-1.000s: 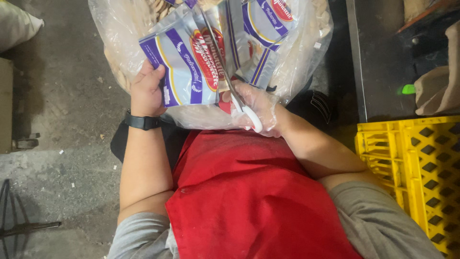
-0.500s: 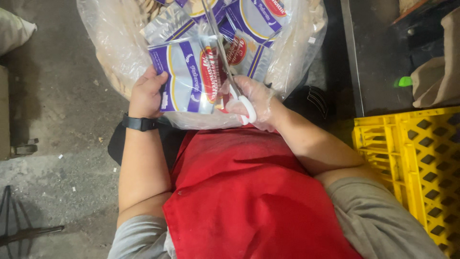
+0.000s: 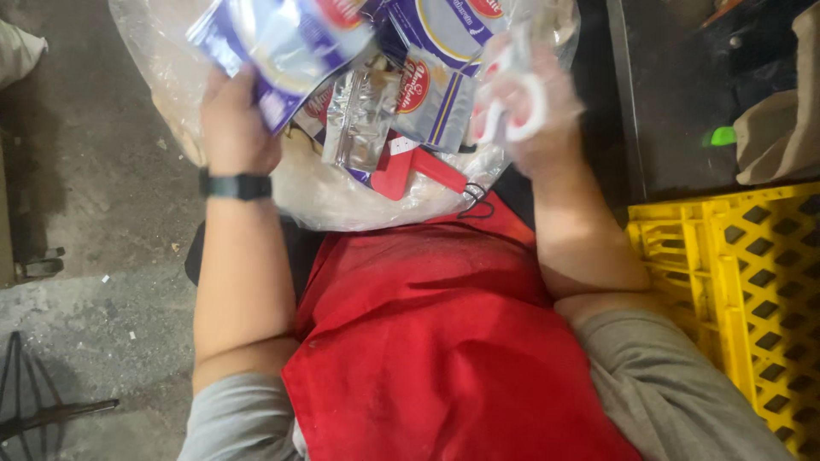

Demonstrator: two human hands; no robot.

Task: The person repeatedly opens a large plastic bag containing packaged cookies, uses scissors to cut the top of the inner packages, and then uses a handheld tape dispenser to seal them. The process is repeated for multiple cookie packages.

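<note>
From the head view, looking down past the red apron (image 3: 444, 341), our left hand (image 3: 235, 119) is curled around the edge of a purple-and-white packet (image 3: 282, 43), pinching it above the big clear bag (image 3: 342, 192) on our lap. Our gloved right hand (image 3: 534, 102) is closed through the white handles of the scissors (image 3: 512, 98), to the right of that packet. We judge a clean cut needs the packet held taut and steady over the bag, blades clear of the left fingers.
</note>
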